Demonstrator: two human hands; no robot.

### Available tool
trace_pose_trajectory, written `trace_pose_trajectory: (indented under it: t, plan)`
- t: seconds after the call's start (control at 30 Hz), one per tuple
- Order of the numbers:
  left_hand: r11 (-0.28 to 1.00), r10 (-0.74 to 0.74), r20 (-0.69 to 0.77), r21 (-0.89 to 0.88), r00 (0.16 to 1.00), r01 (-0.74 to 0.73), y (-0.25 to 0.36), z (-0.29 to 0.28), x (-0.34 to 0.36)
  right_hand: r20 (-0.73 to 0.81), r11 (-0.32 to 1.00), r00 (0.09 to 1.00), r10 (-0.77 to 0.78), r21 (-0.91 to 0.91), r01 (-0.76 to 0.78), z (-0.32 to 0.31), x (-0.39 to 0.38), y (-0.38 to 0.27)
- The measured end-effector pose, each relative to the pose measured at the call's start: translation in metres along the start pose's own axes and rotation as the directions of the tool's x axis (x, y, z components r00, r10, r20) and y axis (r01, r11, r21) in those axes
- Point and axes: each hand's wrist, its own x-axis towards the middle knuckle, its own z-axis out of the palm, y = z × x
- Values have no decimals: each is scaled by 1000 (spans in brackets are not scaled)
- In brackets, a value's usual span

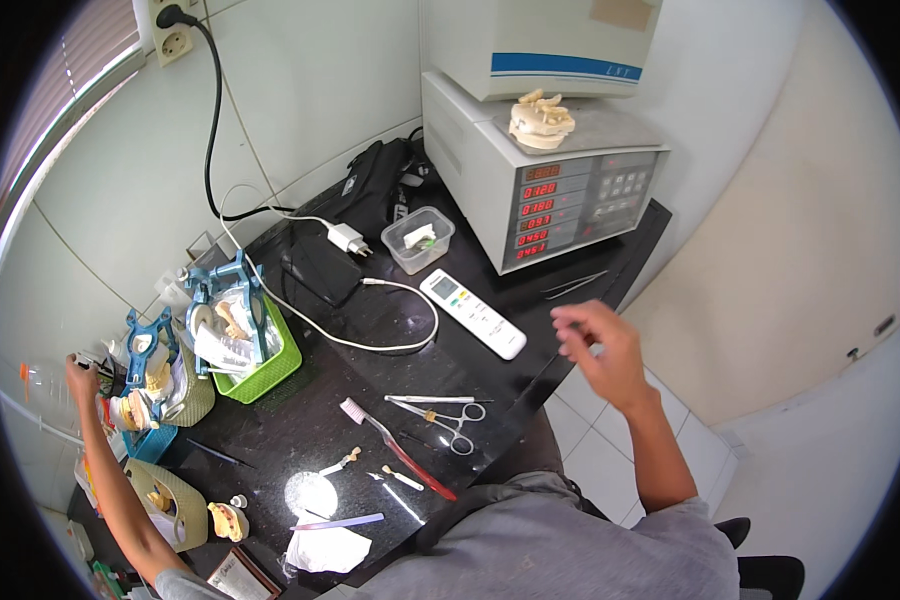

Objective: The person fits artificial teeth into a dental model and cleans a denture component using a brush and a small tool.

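Spanning the worktop (295,425), I had my left grip (82,382) beside the dark cup (112,377), its hold too small to tell; my right grip (602,352), half-curled, contents unclear, hung near the tweezers (576,285), laid edgeward presumably for easy reach.

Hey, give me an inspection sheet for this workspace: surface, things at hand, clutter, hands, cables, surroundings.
Surface: glossy black desk, crowded at left, glare spot low in view.
Things at hand: blue articulator near the left hand; metal tweezers near the right hand.
Clutter: red toothbrush, locking forceps, white remote control, crumpled white tissue, green basket.
Hands: left extended far out, grip unclear; right raised, fingers curled, contents unclear.
Cables: black cable plugged into wall socket; white cable curves across the desk; white charger unplugged.
Surroundings: grey control unit with red displays, dental cast on top; tiled wall; window blind.
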Motion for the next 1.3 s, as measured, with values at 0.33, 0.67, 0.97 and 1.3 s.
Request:
trace_pose_trajectory:
  t: [0.33,0.67,0.97,1.3]
  plan:
    - [868,497,-38,36,867,-495,60,-85,-125,-253,1000,967,14,-4,-16,-80,156,31]
    - [963,148,37,-232,988,-136,155,-241,-357,-60,993,994,-94,-83,89,-71,229,60]
    - [978,85,84,-200,993,-66,169,-246,-397,7,969,987,-159,-192,157,-68,232,59]
    - [967,156,141,-224,978,-122,199,-229,-401,10,961,985,-172,-217,170,-67,234,62]
